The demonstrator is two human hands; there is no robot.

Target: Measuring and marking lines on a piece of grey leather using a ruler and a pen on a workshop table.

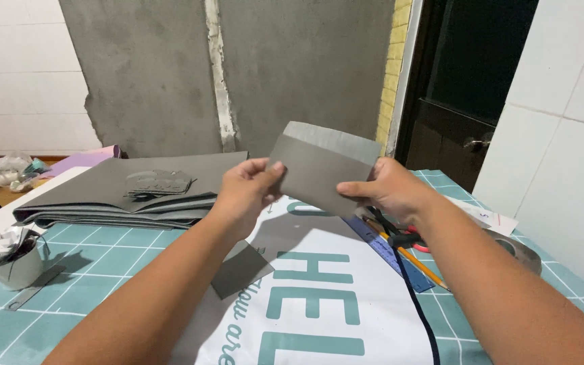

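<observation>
**A:** What are the hands doing?

**B:** Both are raised above the worktop point(103, 257), pinching one grey sheet piece point(322, 169) between them. The left hand point(245, 189) grips its left edge, thumb in front and fingers behind. The right hand point(390, 189) is closed on its lower right corner. Held this way by two sides, the piece stays flat and faces the viewer.

**A:** What is the piece like?

**B:** Roughly rectangular, matte, thin and stiff-looking, like leatherette or card. A lighter grey band runs along its top edge, perhaps a folded strip.

**A:** What lies below?

**B:** A white banner point(326, 304) with large teal lettering covers the near middle of the worktop, over a teal checked cloth. A smaller grey offcut point(238, 270) lies on it under the left forearm. To the far left sits a folded stack of grey sheet material point(136, 196), with small cut grey shapes point(159, 182) piled on top.

**A:** And on the right?

**B:** A blue ruler point(393, 257), a yellow pencil point(424, 268) and a black cord point(417, 304) lie under the right wrist. At the left edge stands a white cup point(15, 267) stuffed with scraps.
</observation>
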